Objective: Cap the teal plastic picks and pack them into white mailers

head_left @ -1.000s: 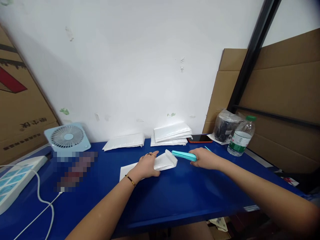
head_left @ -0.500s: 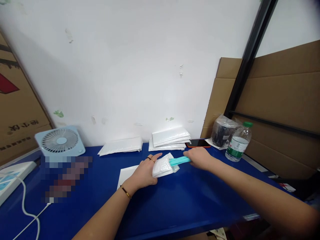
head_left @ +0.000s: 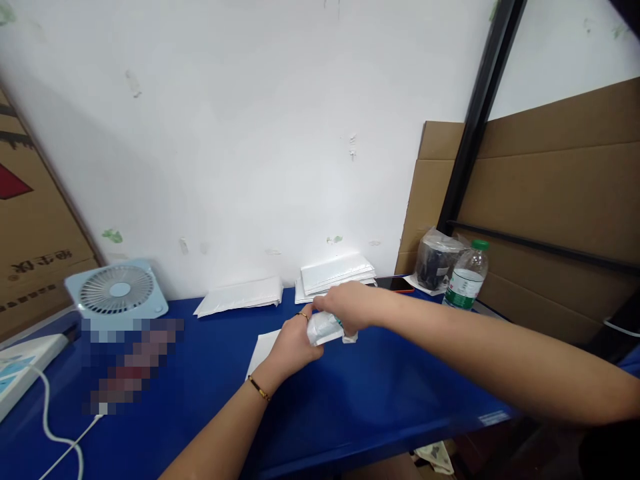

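My left hand [head_left: 294, 342] is closed round the middle of a white padded mailer [head_left: 324, 329], whose lower end juts out past my wrist over the blue table. At the mailer's right-hand mouth, my right hand [head_left: 353, 305] is closed on a bundle of thin teal strips [head_left: 339, 323]. Only a sliver of teal shows between my fingers and the mailer; the bulk of the bundle is hidden inside the mailer or under my hand. The mailer bulges near its mouth, with its flap below my right fingers.
Against the wall lie a flat white mailer pile [head_left: 240, 295] and a taller mailer stack [head_left: 336, 273]. A phone [head_left: 397, 285], bagged dark cup [head_left: 434, 267] and water bottle [head_left: 466, 283] stand right. A blue fan [head_left: 119, 290], power strip [head_left: 30, 367] and cable [head_left: 47, 407] are left.
My right hand has moved left to the mailer's mouth, and the teal bundle has slid into the mailer almost out of sight. My left hand keeps its hold on the mailer.
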`<move>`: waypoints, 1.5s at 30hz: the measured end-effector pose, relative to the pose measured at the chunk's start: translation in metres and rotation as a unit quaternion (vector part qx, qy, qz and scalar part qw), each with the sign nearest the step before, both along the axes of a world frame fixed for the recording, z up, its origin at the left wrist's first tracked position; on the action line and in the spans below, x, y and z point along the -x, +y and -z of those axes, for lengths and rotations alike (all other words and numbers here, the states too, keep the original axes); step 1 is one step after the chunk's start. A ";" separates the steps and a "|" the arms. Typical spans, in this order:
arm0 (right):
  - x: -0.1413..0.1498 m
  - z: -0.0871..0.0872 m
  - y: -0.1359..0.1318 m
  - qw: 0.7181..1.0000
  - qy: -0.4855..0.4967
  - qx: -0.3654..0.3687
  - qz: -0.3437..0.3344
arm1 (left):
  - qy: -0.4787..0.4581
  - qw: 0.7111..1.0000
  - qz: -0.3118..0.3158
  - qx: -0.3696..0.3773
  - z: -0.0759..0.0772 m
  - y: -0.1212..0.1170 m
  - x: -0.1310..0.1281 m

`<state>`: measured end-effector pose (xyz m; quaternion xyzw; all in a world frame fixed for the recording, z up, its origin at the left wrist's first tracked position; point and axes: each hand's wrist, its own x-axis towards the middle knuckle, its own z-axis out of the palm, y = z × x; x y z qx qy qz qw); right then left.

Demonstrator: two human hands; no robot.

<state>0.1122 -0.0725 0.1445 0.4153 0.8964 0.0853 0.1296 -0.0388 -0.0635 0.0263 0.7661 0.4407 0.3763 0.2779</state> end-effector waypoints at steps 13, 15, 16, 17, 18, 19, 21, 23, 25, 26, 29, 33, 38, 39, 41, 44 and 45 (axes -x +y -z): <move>-0.029 -0.083 0.014 0.934 0.282 0.136 -0.171 | -0.322 0.911 0.197 0.169 -0.039 -0.001 0.024; -0.029 -0.074 0.017 0.932 0.294 0.155 -0.144 | -0.346 0.908 0.170 0.165 -0.040 -0.005 0.020; -0.029 -0.070 0.018 0.931 0.306 0.148 -0.131 | -0.357 0.910 0.146 0.153 -0.041 -0.006 0.017; -0.029 -0.065 0.019 0.930 0.323 0.125 -0.120 | -0.364 0.913 0.122 0.138 -0.042 -0.008 0.014; -0.028 -0.061 0.018 0.928 0.346 0.087 -0.112 | -0.366 0.917 0.104 0.123 -0.043 -0.010 0.011; -0.028 -0.057 0.017 0.924 0.366 0.038 -0.109 | -0.365 0.920 0.091 0.109 -0.044 -0.011 0.009; -0.027 -0.050 0.012 0.918 0.373 -0.067 -0.122 | -0.360 0.926 0.072 0.090 -0.046 -0.013 0.005; -0.025 -0.045 0.005 0.923 0.325 -0.135 -0.159 | -0.358 0.929 0.059 0.080 -0.046 -0.014 0.003; -0.024 -0.041 0.001 0.935 0.267 -0.141 -0.186 | -0.355 0.930 0.057 0.078 -0.045 -0.014 0.001; -0.024 -0.040 0.002 0.941 0.254 -0.125 -0.183 | -0.353 0.930 0.061 0.082 -0.044 -0.014 0.001; -0.029 -0.038 0.019 0.943 0.304 -0.075 -0.110 | -0.354 0.928 0.071 0.088 -0.037 -0.006 0.005; -0.053 -0.034 0.075 0.859 0.496 -0.100 0.081 | -0.434 0.891 -0.115 0.069 -0.015 0.021 0.025; -0.092 0.002 0.141 0.755 0.555 -0.089 0.337 | -0.565 0.746 -0.295 0.192 0.014 0.060 0.056; -0.097 0.013 0.149 0.758 0.537 -0.093 0.358 | -0.575 0.731 -0.303 0.208 0.018 0.064 0.060; -0.101 0.032 0.156 0.765 0.508 -0.104 0.381 | -0.587 0.716 -0.305 0.224 0.023 0.070 0.065; -0.087 0.050 0.157 0.789 0.462 -0.192 0.357 | -0.601 0.703 -0.301 0.232 0.029 0.074 0.068; -0.076 0.053 0.156 0.805 0.440 -0.235 0.321 | -0.607 0.698 -0.301 0.233 0.030 0.075 0.068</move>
